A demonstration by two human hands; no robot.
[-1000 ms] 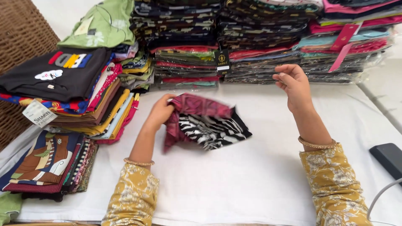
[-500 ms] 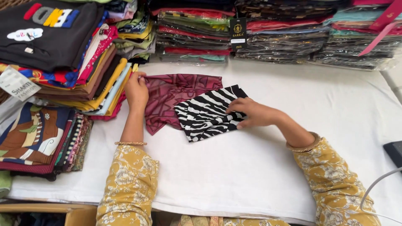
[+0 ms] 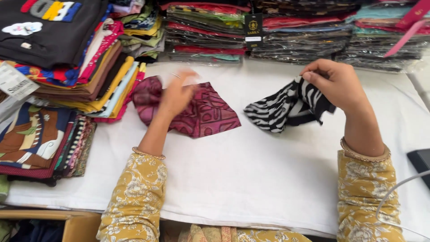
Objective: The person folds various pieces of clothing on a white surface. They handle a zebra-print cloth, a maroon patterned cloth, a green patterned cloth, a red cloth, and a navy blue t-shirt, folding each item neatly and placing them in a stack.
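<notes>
On the table, the patterned cloth lies centre-left; a striped cloth sits right of it, folded stacks left, packaged stacks behind.

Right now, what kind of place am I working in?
Probably a clothing or fabric shop counter: stacks of folded garments, rows of plastic-wrapped packs, and a white cloth-covered table where your right hand lifts a zebra-print cloth.

Left hand motion-blurred over maroon cloth

White cloth-covered table: maroon patterned fabric piece, folded multicoloured garment stacks, plastic-wrapped folded fabric stacks.
</notes>
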